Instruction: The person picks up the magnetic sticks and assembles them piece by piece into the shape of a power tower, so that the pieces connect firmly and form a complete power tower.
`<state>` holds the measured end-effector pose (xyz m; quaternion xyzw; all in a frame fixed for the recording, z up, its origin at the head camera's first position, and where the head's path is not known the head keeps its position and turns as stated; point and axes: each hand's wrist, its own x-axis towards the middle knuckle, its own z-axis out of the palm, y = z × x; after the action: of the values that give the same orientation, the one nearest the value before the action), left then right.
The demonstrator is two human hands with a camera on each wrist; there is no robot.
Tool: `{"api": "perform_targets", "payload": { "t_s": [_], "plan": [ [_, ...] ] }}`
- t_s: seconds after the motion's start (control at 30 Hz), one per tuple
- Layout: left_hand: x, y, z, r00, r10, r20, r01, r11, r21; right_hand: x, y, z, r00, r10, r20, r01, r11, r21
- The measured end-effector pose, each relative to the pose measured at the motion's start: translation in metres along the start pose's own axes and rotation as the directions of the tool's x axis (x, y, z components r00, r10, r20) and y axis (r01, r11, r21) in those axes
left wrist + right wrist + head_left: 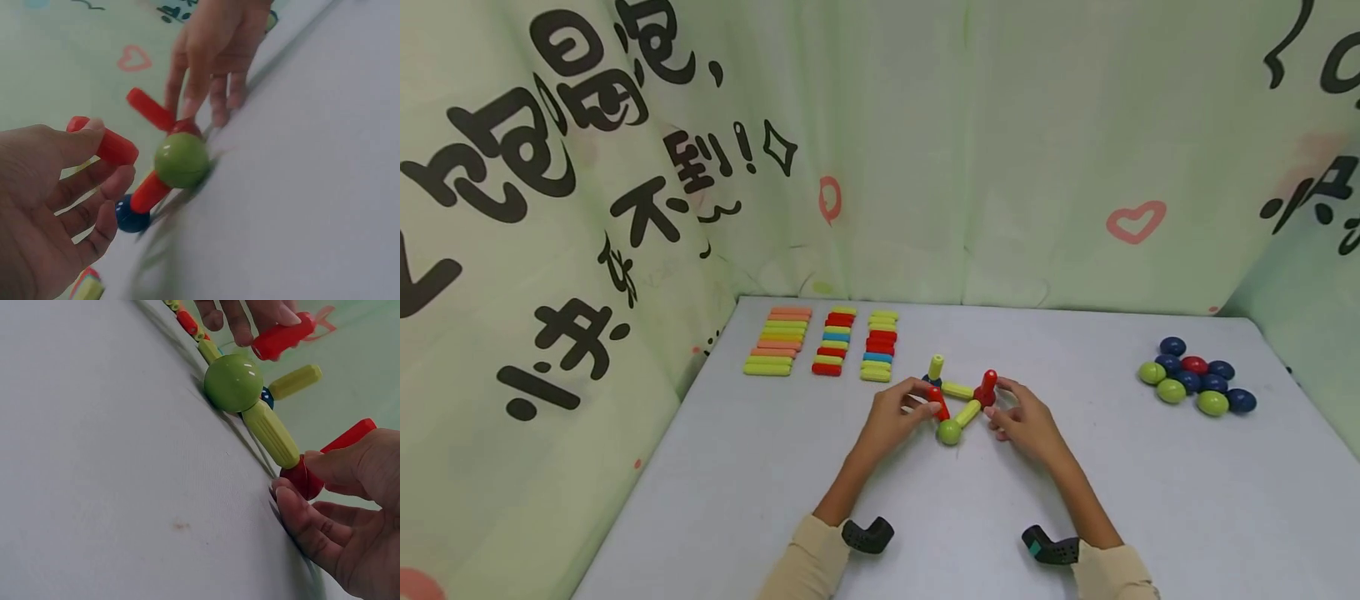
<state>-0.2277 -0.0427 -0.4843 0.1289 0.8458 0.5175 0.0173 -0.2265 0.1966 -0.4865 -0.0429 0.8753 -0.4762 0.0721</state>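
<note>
A triangle of balls and rods lies on the table: a green ball (pixel 949 432) in front, a dark blue ball (pixel 132 214) at the back left and a red ball (pixel 302 477) at the right. Two yellow-green rods (pixel 273 434) and one red rod (pixel 151 191) join them. An upright yellow-green rod (pixel 936 367) stands on the blue ball, an upright red rod (pixel 989 381) on the red ball. My left hand (pixel 892 418) pinches a loose red rod (pixel 117 147) above the green ball. My right hand (pixel 1028 423) holds the red ball between thumb and fingers.
Three columns of coloured rods (pixel 778 342) lie at the back left of the table (pixel 925 525). A cluster of blue, green and red balls (pixel 1213 403) sits at the right. Printed curtains (pixel 1037 167) hang behind and at the sides.
</note>
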Motion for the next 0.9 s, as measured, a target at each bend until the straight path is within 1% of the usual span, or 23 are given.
{"api": "perform_targets", "payload": {
  "t_s": [0.1, 0.2, 0.3, 0.53, 0.67, 0.73, 0.8, 0.87, 0.9],
  "plan": [
    [-0.003, 0.005, 0.015, 0.999, 0.032, 0.008, -0.032, 0.999, 0.016, 0.000, -0.002, 0.001, 1.000, 0.000, 0.015, 0.000, 1.000, -0.023],
    [-0.005, 0.005, 0.022, 0.999, 0.050, 0.015, -0.051, 0.998, 0.041, 0.000, -0.004, 0.003, 1.000, -0.003, 0.020, 0.004, 0.999, -0.047],
    [-0.006, 0.004, 0.023, 0.998, 0.057, 0.040, -0.060, 0.996, 0.068, -0.001, -0.004, 0.003, 1.000, -0.003, 0.021, 0.004, 0.999, -0.053],
    [-0.008, 0.007, 0.020, 0.991, 0.048, 0.127, -0.066, 0.988, 0.138, 0.001, -0.002, 0.004, 0.999, -0.024, 0.028, 0.026, 0.997, -0.067],
    [-0.008, 0.006, 0.020, 0.986, 0.063, 0.153, -0.092, 0.978, 0.188, 0.000, 0.001, 0.005, 0.999, -0.046, 0.019, 0.047, 0.998, -0.051],
    [-0.008, 0.006, 0.020, 0.984, 0.072, 0.162, -0.105, 0.973, 0.206, 0.000, 0.002, 0.003, 0.998, -0.059, 0.000, 0.059, 0.998, -0.034],
    [-0.008, 0.006, 0.020, 0.982, 0.078, 0.170, -0.115, 0.970, 0.215, -0.001, 0.005, -0.002, 0.997, -0.072, -0.043, 0.070, 0.997, -0.039],
    [-0.008, 0.007, 0.020, 0.981, 0.080, 0.176, -0.118, 0.969, 0.216, -0.002, 0.007, -0.009, 0.989, -0.094, -0.114, 0.087, 0.994, -0.070],
    [-0.008, 0.008, 0.019, 0.981, 0.081, 0.179, -0.120, 0.969, 0.216, -0.002, 0.009, -0.014, 0.979, -0.120, -0.167, 0.105, 0.990, -0.099]
  ]
}}
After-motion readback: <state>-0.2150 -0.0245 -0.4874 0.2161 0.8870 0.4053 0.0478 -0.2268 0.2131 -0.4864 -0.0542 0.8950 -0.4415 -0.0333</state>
